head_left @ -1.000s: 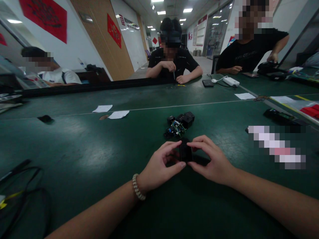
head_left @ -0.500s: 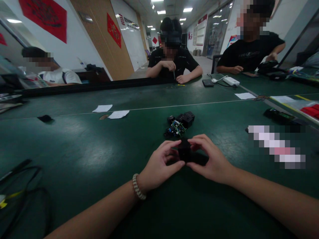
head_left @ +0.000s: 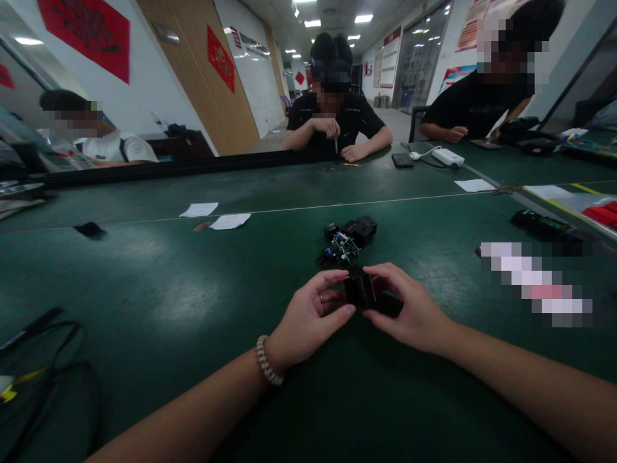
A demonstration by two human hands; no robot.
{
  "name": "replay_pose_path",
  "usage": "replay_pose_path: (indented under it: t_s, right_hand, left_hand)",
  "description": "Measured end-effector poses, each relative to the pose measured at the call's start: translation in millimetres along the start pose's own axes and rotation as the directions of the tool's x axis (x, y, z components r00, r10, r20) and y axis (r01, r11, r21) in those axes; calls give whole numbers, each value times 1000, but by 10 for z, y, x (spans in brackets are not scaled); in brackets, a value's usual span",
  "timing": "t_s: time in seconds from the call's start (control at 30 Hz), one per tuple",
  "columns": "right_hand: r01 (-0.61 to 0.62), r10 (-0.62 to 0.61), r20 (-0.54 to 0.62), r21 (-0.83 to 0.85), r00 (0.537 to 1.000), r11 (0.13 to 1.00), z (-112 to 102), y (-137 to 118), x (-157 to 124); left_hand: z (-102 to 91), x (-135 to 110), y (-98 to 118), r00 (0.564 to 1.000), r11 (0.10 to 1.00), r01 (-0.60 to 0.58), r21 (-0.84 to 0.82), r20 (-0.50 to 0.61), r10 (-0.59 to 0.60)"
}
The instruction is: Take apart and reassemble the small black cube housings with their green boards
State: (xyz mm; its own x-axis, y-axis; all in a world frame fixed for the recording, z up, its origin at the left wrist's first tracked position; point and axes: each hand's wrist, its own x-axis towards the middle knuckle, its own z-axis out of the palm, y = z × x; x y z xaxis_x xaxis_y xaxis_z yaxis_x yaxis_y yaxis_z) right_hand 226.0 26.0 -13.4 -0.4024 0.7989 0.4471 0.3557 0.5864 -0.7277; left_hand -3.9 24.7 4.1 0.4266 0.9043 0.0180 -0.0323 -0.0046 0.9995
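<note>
Tabletop (head_left: 159,283): two hands (head_left: 304,316) (head_left: 415,310) hold one block (head_left: 357,289).

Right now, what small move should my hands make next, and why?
I would perhaps turn the black block gently to look underneath: the left hand and right hand appear to hold it between them, and its underside is hidden from this view.

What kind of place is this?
Probably an office-like electronics workroom: a long green table with a cluster of small boards and black parts, a white power strip, and people seated around it.
</note>
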Motion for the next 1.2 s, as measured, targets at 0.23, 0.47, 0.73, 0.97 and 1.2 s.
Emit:
replay_pose_path:
  t_s: [0.23, 0.47, 0.73, 0.97, 1.2]
  right_hand:
    - [7, -7, -33, 1, 999, 1000, 5, 2, 0]
    - [21, -22, -41, -12, 999, 1000, 7, 7, -7]
    - [16, -12, -70, 60, 997, 998, -8, -22, -9]
    - [-41, 44, -20, 130, 999, 991, -24, -49, -7]
    - [-87, 89, -3, 184, 996, 979, -13, -68, -4]
  left_hand:
    - [-15, 15, -50, 1000, 1000, 17, 24, -12, -17]
    - [-4, 29, -50, 999, 999, 47, 27, -17, -46]
    - [1, 22, -4, 1000, 999, 25, 34, 16, -26]
    - [12, -17, 62, 999, 999, 10, 34, 52, -12]
    - [-7, -10, 23, 998, 997, 17, 76, 61, -22]
